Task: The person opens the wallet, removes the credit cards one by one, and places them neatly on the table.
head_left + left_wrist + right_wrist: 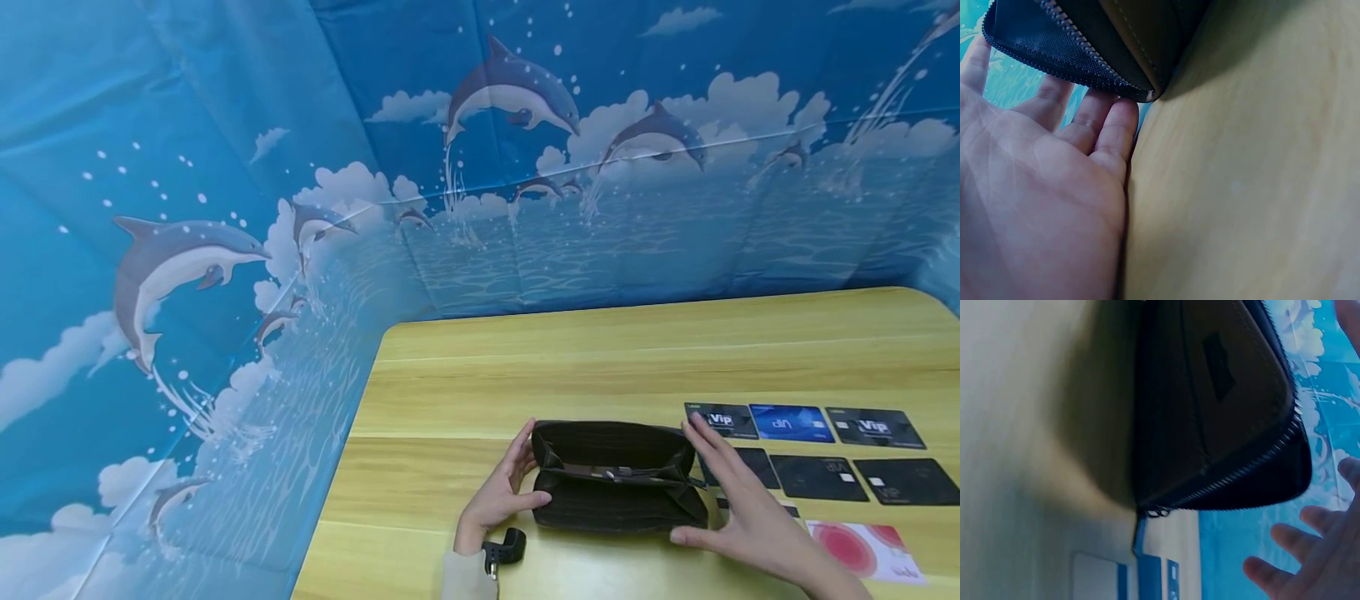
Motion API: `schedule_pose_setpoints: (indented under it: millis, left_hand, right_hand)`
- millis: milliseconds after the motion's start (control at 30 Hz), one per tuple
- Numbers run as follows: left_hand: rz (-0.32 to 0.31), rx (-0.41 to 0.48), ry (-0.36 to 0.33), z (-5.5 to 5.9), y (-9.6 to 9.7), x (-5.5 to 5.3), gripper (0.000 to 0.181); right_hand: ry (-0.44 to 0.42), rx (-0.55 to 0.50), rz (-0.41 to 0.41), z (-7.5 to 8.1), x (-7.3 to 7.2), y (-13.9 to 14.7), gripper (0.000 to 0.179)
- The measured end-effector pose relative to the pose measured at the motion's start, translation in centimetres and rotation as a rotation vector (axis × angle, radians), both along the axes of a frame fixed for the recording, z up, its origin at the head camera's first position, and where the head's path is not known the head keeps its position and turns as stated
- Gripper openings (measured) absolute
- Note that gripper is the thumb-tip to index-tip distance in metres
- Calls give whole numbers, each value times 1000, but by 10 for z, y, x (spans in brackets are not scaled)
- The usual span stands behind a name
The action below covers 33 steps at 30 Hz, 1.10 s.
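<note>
A black zip-around wallet (615, 510) stands unzipped on the table, its mouth gaping upward and inner pockets showing. At its left end my left hand (504, 492) holds it, thumb at the front corner and fingers at the back. The left wrist view shows those fingertips against the zipper edge of the wallet (1110, 75). My right hand (750, 508) is spread around the right end, fingers fairly straight. In the right wrist view, a gap separates the visible fingers of the right hand (1316, 550) from the wallet (1210, 406). A zipper pull (1159, 512) hangs at that end.
Right of the wallet, cards lie in rows: a black Vip card (722, 422), a blue card (791, 423), another Vip card (876, 427), several plain black ones (820, 477) and a pink-and-white card (862, 550). My right hand partly covers some. A dolphin-print curtain (480, 250) hangs behind the wooden table (600, 358).
</note>
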State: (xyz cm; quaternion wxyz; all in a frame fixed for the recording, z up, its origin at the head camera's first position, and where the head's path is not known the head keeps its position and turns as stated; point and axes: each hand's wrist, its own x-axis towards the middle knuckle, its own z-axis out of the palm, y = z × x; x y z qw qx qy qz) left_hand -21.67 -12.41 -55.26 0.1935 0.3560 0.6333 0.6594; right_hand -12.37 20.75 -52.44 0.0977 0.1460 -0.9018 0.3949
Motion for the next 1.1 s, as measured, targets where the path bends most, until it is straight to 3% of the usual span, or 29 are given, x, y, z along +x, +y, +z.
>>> schedule_pose_setpoints:
  millis: [233, 467, 533, 700, 833, 1100]
  left_hand:
    - [-9, 3, 13, -5, -1, -2, 93]
    - [11, 35, 42, -31, -2, -10, 95]
    - [12, 43, 47, -34, -2, -11, 94]
    - [14, 26, 30, -33, -2, -10, 94]
    - [16, -1, -1, -23, -1, -8, 95]
    - [28, -5, -46, -28, -2, -9, 85]
  right_hand:
    - [-23, 21, 47, -7, 2, -9, 132]
    - [19, 59, 26, -8, 1, -9, 132]
    - [37, 61, 20, -9, 1, -8, 130]
    - [60, 55, 5, -10, 2, -7, 126]
    - [68, 59, -9, -10, 2, -6, 124]
    - [58, 56, -45, -8, 2, -7, 121]
